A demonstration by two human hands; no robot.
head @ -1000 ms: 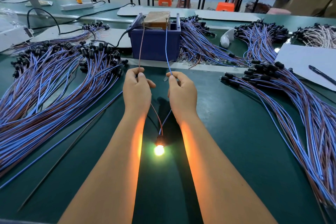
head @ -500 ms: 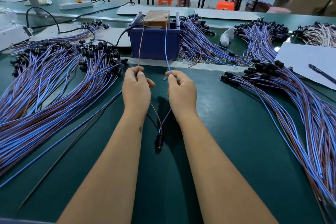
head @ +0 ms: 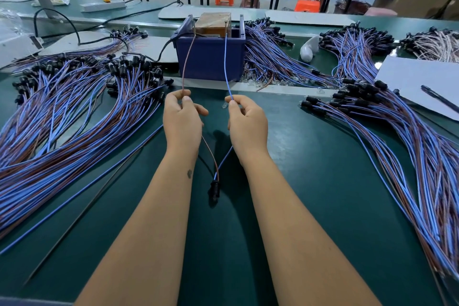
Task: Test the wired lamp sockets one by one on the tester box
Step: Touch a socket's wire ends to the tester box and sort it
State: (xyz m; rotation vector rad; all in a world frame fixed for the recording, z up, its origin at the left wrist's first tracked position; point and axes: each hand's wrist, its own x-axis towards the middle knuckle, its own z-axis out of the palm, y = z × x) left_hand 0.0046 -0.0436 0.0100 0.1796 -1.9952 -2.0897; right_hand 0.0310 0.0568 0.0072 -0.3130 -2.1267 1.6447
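A worker's two bare hands hold one wired lamp socket over the green bench (head: 310, 181), near the middle of the surface and just short of the pale strip that crosses it. The left hand (head: 182, 119) is curled, thumb and forefinger pinching the brown wire (head: 185, 67), which rises from the fingertips to the blue tester box (head: 211, 57) standing at the far middle of the bench. The right hand (head: 248, 122) is likewise curled, its thumb and forefinger pinching the blue wire (head: 225, 62), which also runs up to the box (whether either wire end touches a contact there cannot be made out). Both wires pass under the hands and meet between the wrists at the black socket (head: 215, 187), which lies on the bench toward the near edge; its bulb is dark.

A large bundle of blue and brown wired sockets (head: 62, 119) fans across the left side of the bench, black socket ends pointing toward the far edge. A second bundle (head: 409, 144) sweeps along the right side to the near right corner. A white sheet (head: 417, 77) with a dark pen (head: 439, 98) on it lies at the right edge.
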